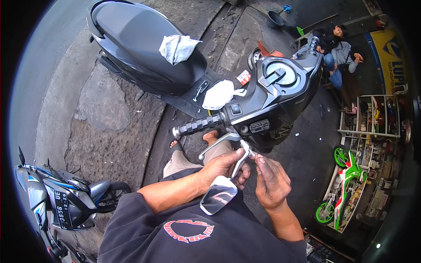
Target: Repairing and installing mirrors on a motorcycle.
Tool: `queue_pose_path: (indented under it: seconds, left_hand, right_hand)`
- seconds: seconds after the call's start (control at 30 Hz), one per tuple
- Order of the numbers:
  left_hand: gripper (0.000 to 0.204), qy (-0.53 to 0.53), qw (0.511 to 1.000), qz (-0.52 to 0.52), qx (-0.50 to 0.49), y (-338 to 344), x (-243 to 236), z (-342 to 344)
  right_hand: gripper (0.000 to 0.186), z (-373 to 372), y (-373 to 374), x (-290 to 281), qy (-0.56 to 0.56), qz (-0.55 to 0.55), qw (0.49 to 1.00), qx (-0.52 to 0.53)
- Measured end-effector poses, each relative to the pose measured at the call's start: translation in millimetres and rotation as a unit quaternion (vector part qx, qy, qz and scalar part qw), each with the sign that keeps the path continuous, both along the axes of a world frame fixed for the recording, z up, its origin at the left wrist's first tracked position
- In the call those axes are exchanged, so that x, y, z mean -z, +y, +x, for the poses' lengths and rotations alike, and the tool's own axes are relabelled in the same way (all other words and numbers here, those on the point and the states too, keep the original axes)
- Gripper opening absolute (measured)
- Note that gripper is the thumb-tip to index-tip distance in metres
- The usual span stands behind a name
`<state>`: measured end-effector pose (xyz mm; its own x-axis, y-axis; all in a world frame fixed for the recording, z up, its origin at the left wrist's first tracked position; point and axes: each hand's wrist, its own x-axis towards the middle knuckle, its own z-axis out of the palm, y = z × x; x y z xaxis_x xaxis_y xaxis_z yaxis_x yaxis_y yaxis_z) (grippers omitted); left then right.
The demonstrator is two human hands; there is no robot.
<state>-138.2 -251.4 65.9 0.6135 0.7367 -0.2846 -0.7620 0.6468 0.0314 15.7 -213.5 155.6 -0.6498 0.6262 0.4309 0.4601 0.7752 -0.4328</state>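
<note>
My left hand [221, 168] is closed around the silver stem of a rear-view mirror [218, 196], whose white-edged glass hangs below it, over my dark shirt. The fingertips of my right hand [272, 182] pinch at the upper end of the stem; any small part between them is hidden. Just beyond both hands is the scooter's silver brake lever [218, 143], with a black ribbed handlebar grip [199, 125] above it. The grey-black scooter's front panel [280, 74] lies ahead to the right.
A grey cloth [179, 48] lies on the scooter seat [136, 26]. A white bag [218, 94] and a metal tool [201, 90] rest on the footboard. Another motorbike [70, 197] stands at left. A green minibike [344, 188] and shelves are at right; people sit behind the handlebar.
</note>
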Motion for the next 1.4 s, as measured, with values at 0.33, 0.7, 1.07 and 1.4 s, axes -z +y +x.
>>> queue_pose_path:
  seconds: [0.33, 0.7, 1.07, 1.4]
  left_hand:
    - [0.046, -0.055, 0.998, 0.018, 0.014, 12.0, -9.8, 2.1]
    - [0.047, -0.113, 0.992, 0.04, -0.038, 23.8, 15.9, 8.8]
    - [0.047, -0.153, 0.987, -0.001, -0.039, 25.8, 23.4, 13.1]
    - [0.042, -0.208, 0.976, -0.001, -0.063, 22.9, 28.5, 9.1]
  right_hand:
    - [0.038, 0.1, 8.0, -5.3, 0.015, -0.03, 0.998, 0.054]
    - [0.038, -13.3, 29.2, -1.6, -0.027, -0.02, 0.999, 0.027]
    - [0.035, -31.6, 43.4, -17.1, -0.119, -0.044, 0.992, 0.003]
    - [0.015, -69.1, 50.3, -42.5, -0.139, -0.19, 0.966, 0.109]
